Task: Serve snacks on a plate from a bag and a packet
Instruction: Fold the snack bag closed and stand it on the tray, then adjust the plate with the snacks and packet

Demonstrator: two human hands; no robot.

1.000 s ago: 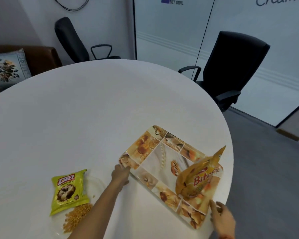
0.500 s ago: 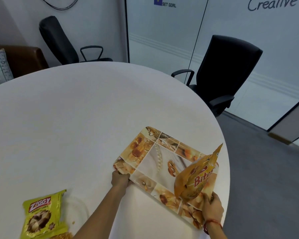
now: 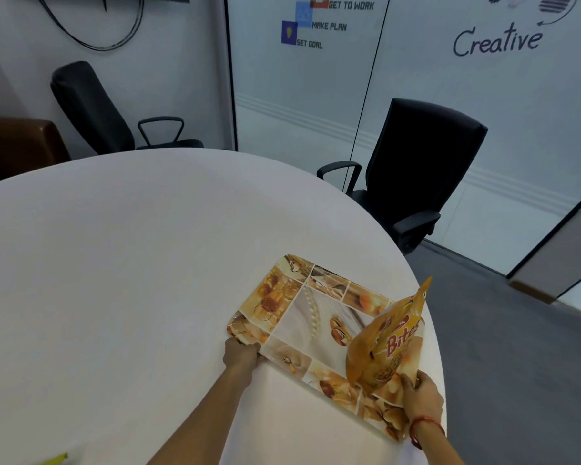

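A rectangular tray [image 3: 302,325] printed with orange and cream pictures lies near the right edge of the round white table [image 3: 131,263]. An orange "Bites" snack bag [image 3: 388,344] stands upright on the tray's near right part. My left hand [image 3: 240,355] grips the tray's near left corner. My right hand [image 3: 420,397] holds the tray's near right edge, its fingers touching the base of the bag. Only a yellow-green tip of the small packet [image 3: 56,459] shows at the bottom left edge. The plate is out of view.
A black office chair [image 3: 416,169] stands beyond the table's right side, and another black chair [image 3: 94,109] stands at the back left. A brown sofa [image 3: 17,146] is at the far left. Grey floor lies to the right of the table.
My right hand has closed on the tray's near right edge by the bag. The view has swung up and right, so the yellow packet and snack pile have slid out of frame.
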